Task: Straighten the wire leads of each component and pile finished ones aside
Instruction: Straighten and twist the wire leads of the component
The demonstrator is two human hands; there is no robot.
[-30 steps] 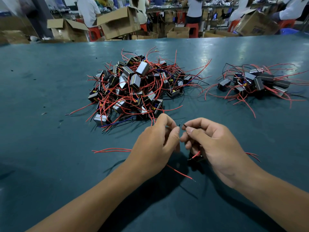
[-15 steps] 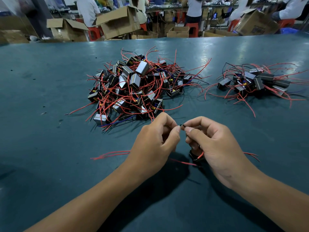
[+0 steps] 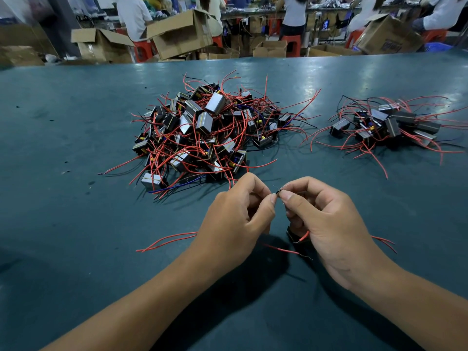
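Component body [image 3: 291, 230] largely hidden beneath the right hand [image 3: 326, 224]. Lead tip [image 3: 278, 190] pinched between both hands, too small to resolve. Background workers [image 3: 134, 16] cropped by the top edge.

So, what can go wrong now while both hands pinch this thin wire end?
The left hand and right hand pinch a thin black lead by its tip; hard pulling might kink or snap it. The loose red leads trailing on the table could snag under the forearms. The big pile lies close ahead, so its wires might tangle with this component's.
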